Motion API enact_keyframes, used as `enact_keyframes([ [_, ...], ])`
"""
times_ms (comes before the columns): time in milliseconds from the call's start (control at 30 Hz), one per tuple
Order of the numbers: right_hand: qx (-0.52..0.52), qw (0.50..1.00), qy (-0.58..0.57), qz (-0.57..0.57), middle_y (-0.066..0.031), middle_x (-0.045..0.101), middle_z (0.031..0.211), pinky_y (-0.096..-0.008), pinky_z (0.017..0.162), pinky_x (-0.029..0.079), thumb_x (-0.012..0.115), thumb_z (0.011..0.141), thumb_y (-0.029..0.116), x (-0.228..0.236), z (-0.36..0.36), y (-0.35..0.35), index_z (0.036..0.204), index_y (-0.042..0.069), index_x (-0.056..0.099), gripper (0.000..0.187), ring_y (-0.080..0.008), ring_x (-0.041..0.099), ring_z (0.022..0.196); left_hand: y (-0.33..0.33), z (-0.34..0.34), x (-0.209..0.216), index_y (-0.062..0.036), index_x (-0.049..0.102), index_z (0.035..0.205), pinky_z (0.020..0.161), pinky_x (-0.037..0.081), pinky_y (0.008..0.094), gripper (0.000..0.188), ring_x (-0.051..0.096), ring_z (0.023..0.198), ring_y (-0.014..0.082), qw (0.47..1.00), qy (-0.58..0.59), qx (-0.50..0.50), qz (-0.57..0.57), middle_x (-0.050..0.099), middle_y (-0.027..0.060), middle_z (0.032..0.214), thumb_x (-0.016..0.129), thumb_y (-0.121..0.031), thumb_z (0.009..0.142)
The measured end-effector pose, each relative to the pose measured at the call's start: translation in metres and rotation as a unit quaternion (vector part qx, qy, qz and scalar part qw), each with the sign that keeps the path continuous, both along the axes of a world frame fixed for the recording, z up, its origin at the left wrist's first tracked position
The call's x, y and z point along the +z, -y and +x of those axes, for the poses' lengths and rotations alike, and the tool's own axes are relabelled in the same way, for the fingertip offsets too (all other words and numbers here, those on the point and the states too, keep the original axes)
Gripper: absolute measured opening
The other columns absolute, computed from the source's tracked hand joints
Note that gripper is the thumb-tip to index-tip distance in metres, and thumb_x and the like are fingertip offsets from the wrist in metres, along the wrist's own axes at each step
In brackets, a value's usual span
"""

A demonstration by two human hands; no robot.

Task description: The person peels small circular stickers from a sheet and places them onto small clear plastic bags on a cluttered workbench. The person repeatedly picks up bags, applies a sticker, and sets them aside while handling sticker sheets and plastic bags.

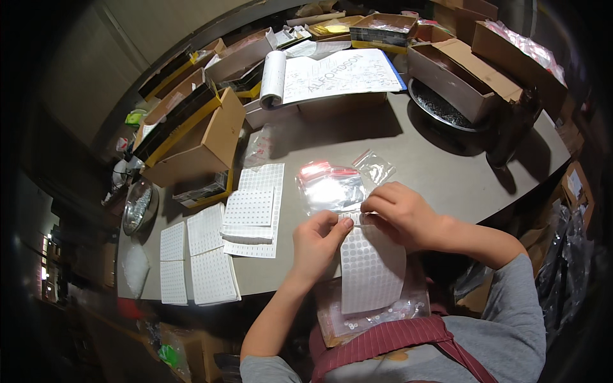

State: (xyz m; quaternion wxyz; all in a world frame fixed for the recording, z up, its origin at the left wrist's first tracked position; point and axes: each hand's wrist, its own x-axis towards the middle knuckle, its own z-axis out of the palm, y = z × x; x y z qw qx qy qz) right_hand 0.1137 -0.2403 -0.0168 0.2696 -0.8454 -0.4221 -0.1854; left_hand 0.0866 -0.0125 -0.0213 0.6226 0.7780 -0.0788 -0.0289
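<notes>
A white sheet of round stickers [372, 271] hangs over the table's near edge towards my lap. My left hand [317, 246] pinches its top edge between thumb and fingers. At the same top edge, my right hand [401, 214] is closed with its fingertips bent down; they partly hide that end of the sheet, and I cannot make out whether they hold a sticker. Just beyond both hands lies a pile of clear zip bags [329, 190] with red strips. A single zip bag [375, 167] lies right of the pile.
Stacks of sticker sheets [249, 207] lie on the left of the grey table [447, 185]. Cardboard boxes [211, 137] stand at the left and back, beside a written-on pad [345, 76]. A round metal tray [424, 108] is at right. Small white discs [377, 314] lie in my lap container.
</notes>
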Motion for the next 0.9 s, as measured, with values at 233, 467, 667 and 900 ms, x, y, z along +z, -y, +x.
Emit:
enact_keyframes([
  [233, 0.012, 0.998, -0.027, -0.05, -0.013, 0.063, 0.092, -0.041, 0.075, 0.052, 0.073, 0.08, 0.002, 0.004, 0.006, 0.004, 0.1, 0.002, 0.064, 0.022, -0.0324, 0.063, 0.086, 0.005, 0.005, -0.008, 0.0031, 0.069, 0.088, 0.059, 0.044, 0.0241, 0.021, 0.054, 0.067, 0.0051, 1.0, 0.015, -0.004, -0.025, 0.065, -0.0002, 0.072, 0.073, -0.016, 0.095],
  [467, 0.064, 0.996, -0.021, -0.058, -0.0134, 0.059, 0.093, -0.0421, 0.076, 0.049, 0.068, 0.07, 0.0, 0.026, 0.042, 0.023, 0.099, 0.005, 0.059, 0.031, -0.0343, 0.059, 0.088, 0.003, 0.01, -0.019, 0.0017, 0.07, 0.09, 0.058, 0.044, 0.0257, 0.021, 0.054, 0.063, 0.0066, 1.0, -0.009, 0.012, -0.02, 0.063, 0.0004, 0.068, 0.072, -0.018, 0.095],
  [667, -0.021, 0.936, -0.303, -0.177, -0.0158, 0.067, 0.085, -0.0368, 0.071, 0.051, 0.07, 0.088, 0.012, 0.033, 0.127, 0.039, 0.1, -0.003, 0.064, 0.02, -0.0285, 0.066, 0.078, 0.009, 0.009, -0.02, -0.0014, 0.07, 0.088, 0.062, 0.05, 0.0341, 0.013, 0.063, 0.066, 0.0242, 0.959, 0.259, 0.031, 0.112, 0.069, 0.0088, 0.079, 0.074, -0.014, 0.089],
  [900, -0.138, 0.943, -0.205, -0.222, -0.0213, 0.07, 0.089, -0.0471, 0.076, 0.052, 0.074, 0.085, 0.027, 0.006, 0.146, 0.051, 0.093, 0.0, 0.066, 0.029, -0.0399, 0.067, 0.088, 0.022, 0.011, -0.014, -0.0003, 0.068, 0.09, 0.102, 0.045, 0.046, 0.013, 0.058, 0.119, 0.0397, 0.88, 0.404, -0.012, 0.25, 0.065, 0.0232, 0.124, 0.072, -0.01, 0.083],
])
